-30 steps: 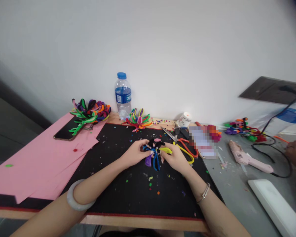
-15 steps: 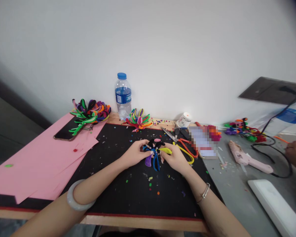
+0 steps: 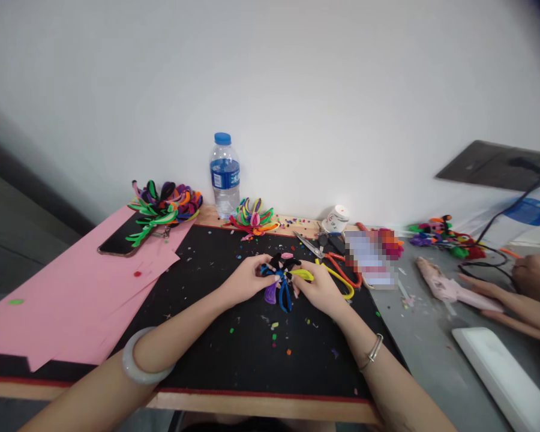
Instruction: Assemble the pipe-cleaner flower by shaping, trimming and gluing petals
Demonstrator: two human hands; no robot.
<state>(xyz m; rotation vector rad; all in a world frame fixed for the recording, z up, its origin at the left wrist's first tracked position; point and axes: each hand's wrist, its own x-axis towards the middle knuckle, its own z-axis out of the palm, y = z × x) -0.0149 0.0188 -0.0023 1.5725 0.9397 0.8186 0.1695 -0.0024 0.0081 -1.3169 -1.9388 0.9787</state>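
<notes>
A pipe cleaner flower [image 3: 284,291] with blue, purple, black and yellow loops is held over the black mat [image 3: 207,354]. My left hand [image 3: 247,280] pinches its left side, thumb near the centre. On the other side my right hand [image 3: 320,288] grips it beside the yellow loop. Both hands are closed, and some fingers are hidden behind the loops. Just beyond my right hand lie scissors with red handles [image 3: 342,264] and a yellow loop-shaped handle [image 3: 344,287].
Pink sheets [image 3: 85,288] and a phone [image 3: 119,237] lie left, by a pipe cleaner bundle [image 3: 171,201]. A water bottle [image 3: 225,177] and paper cup [image 3: 335,219] stand behind. At right, another person's hand [image 3: 490,294] touches a glue gun [image 3: 450,288] near a white case [image 3: 504,372].
Another person's hand has come in from the right and reached the glue gun, which has shifted slightly. My hands and the flower have hardly moved.
</notes>
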